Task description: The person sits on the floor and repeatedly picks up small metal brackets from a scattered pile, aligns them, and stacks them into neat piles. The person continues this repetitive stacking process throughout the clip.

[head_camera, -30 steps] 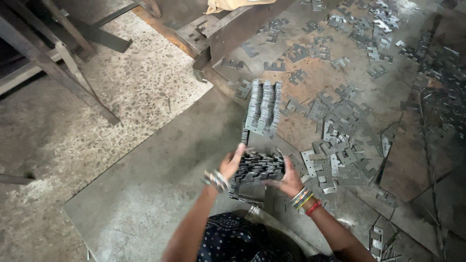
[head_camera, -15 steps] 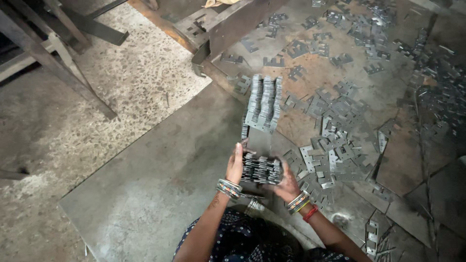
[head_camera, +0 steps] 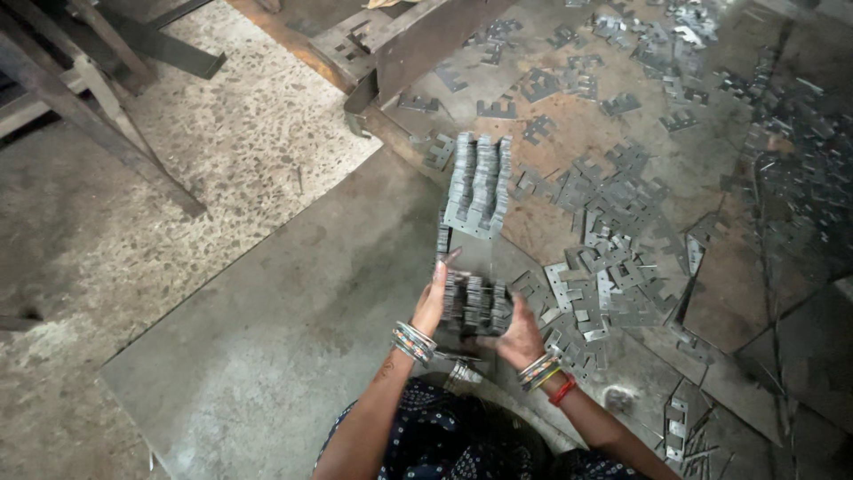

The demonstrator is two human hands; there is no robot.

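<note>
My left hand [head_camera: 433, 298] and my right hand [head_camera: 518, 339] press from both sides on a short stack of grey E-shaped metal plates [head_camera: 476, 305], held between them just above a grey metal sheet [head_camera: 293, 329] on the floor. Bangles ring both wrists. Directly beyond the hands, a longer row of the same stacked plates [head_camera: 478, 182] lies on the floor, about a hand's length from the held stack.
Several loose E-shaped plates [head_camera: 604, 267] are scattered over the rusty sheet to the right and far right. A heavy steel channel [head_camera: 418, 40] lies at the top centre. Angled metal frame legs [head_camera: 98, 116] stand on speckled concrete at the upper left.
The held stack and both hands have drawn slightly back from the long row. The view has shifted a little; the grip is unchanged.
</note>
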